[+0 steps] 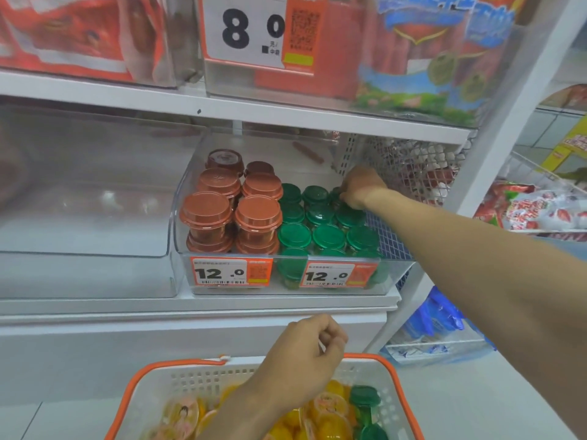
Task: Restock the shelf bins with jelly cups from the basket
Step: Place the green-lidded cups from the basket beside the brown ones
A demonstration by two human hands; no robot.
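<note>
The green jelly cups (328, 236) stand stacked in the right half of the clear shelf bin (181, 217); on top I count about nine green lids, in three rows. In the left half are the brown jelly cups (258, 215), six lids visible. The right hand (362, 187) rests on the green cups at the back right corner of the bin, its fingers curled down on a lid there. The left hand (309, 360) hangs above the basket (197, 376), fingers loosely curled, holding nothing. In the basket lie several orange cups (327, 408) and two green ones (365, 396). Two price tags (219, 273) on the front edge of the bin read 12.0.
</note>
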